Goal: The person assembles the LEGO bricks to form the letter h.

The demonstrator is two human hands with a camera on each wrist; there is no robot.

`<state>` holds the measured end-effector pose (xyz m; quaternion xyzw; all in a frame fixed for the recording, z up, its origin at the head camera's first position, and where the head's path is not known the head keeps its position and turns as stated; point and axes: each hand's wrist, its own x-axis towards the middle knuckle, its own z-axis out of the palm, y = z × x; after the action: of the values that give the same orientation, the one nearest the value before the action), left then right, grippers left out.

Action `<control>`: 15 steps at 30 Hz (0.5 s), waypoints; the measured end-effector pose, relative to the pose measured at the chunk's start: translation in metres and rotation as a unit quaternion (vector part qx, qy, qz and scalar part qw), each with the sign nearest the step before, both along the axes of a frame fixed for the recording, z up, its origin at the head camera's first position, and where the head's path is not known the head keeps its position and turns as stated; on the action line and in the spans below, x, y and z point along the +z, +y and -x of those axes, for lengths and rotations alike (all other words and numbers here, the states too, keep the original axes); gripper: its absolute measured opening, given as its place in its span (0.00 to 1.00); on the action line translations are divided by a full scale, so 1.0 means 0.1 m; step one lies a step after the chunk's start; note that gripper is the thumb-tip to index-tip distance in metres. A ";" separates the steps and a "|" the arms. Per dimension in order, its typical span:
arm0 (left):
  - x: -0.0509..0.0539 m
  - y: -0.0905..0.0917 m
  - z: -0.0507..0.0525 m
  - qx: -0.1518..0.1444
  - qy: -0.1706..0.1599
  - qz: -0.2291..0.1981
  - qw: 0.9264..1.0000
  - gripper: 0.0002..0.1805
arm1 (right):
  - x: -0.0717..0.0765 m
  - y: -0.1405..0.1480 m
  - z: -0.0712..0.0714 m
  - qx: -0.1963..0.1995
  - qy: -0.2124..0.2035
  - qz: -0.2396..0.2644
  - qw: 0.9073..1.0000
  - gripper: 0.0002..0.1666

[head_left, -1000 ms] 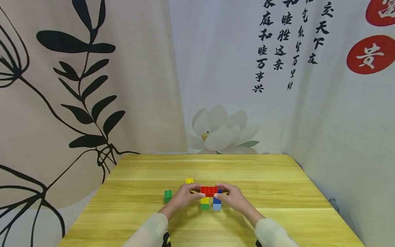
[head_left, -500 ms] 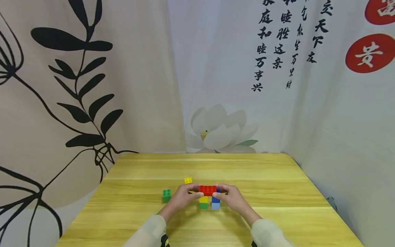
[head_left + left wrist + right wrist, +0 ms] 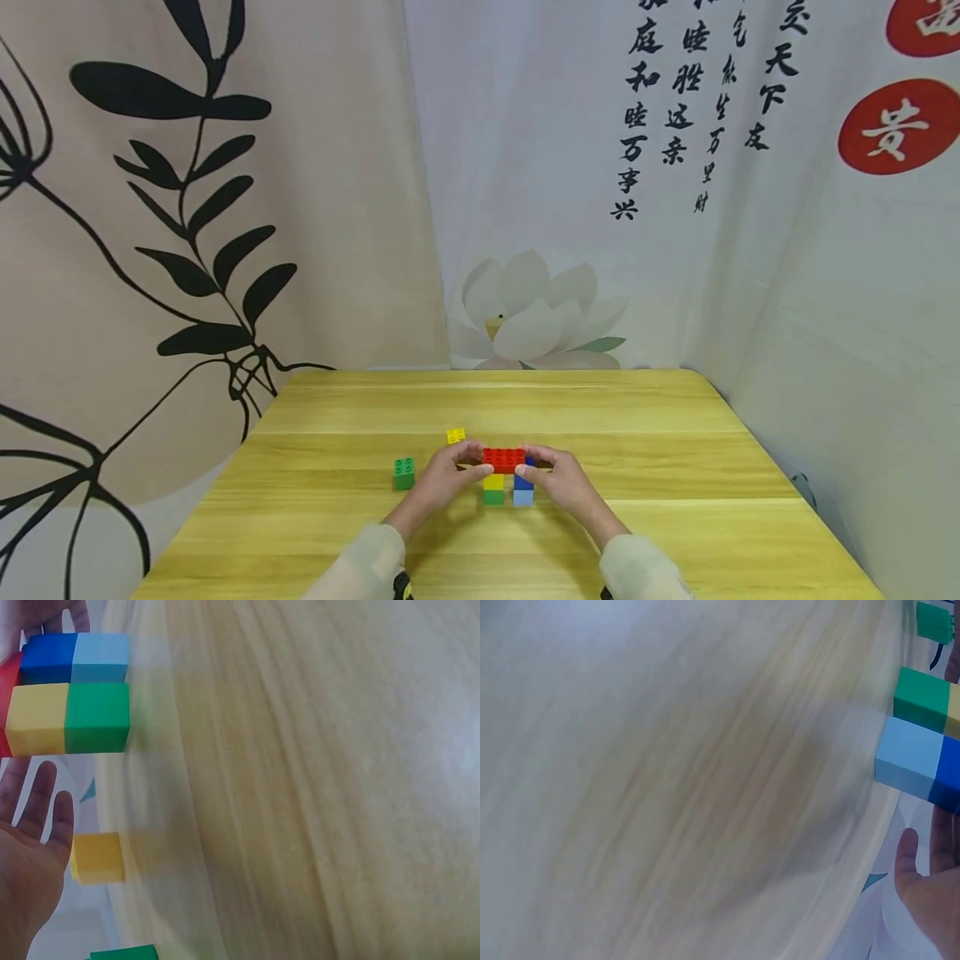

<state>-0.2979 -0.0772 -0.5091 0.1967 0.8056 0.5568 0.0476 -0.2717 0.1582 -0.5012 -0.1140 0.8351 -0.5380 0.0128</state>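
Observation:
A long red building brick (image 3: 504,460) lies across two short columns in the head view. Its left column is a yellow brick (image 3: 37,718) on a green brick (image 3: 97,718). On the right, a dark blue brick (image 3: 523,482) stands on a light blue brick (image 3: 909,759). My left hand (image 3: 448,477) pinches the red brick's left end between thumb and fingers. At the other end, my right hand (image 3: 562,481) grips it in the same way, near the dark blue brick. Only a sliver of the red brick shows in the left wrist view.
A loose green brick (image 3: 403,473) sits on the wooden table (image 3: 300,533), left of my left hand. Behind that hand is a yellow brick (image 3: 455,435), partly hidden. A patterned curtain (image 3: 360,208) hangs beyond the table's far edge.
Both hands stay on the red brick with hardly any movement. The head view has shifted slightly, and the bricks keep their places.

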 end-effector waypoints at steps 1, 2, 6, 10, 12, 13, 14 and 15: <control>0.00 0.00 0.00 0.000 0.000 0.000 1.000 0.17 | 0.00 0.00 0.00 -0.001 0.000 0.002 1.000 0.30; -0.01 0.01 0.00 0.001 -0.001 0.002 1.000 0.17 | 0.00 0.00 -0.01 -0.002 0.000 0.004 1.000 0.30; 0.00 0.01 -0.01 0.004 0.001 0.007 1.000 0.17 | -0.01 -0.01 -0.02 -0.007 -0.002 0.009 1.000 0.31; 0.01 0.01 -0.02 0.007 0.003 0.013 1.000 0.17 | -0.01 -0.02 -0.01 -0.008 -0.001 0.008 1.000 0.31; 0.01 0.01 -0.02 0.007 0.002 0.015 1.000 0.18 | -0.01 -0.02 -0.01 -0.009 -0.001 0.008 1.000 0.31; 0.01 0.01 -0.02 0.008 0.003 0.016 1.000 0.18 | -0.01 -0.02 -0.01 -0.010 -0.001 0.007 1.000 0.31; 0.01 0.01 -0.02 0.008 0.002 0.016 1.000 0.18 | -0.01 -0.02 -0.01 -0.010 -0.001 0.007 1.000 0.31; 0.01 0.02 -0.03 0.007 0.004 0.016 1.000 0.18 | -0.01 -0.02 -0.01 -0.011 -0.003 0.008 1.000 0.30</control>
<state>-0.2954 -0.0756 -0.5081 0.1919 0.8163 0.5430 0.0437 -0.2703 0.1566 -0.5024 -0.1035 0.8319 -0.5451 0.0082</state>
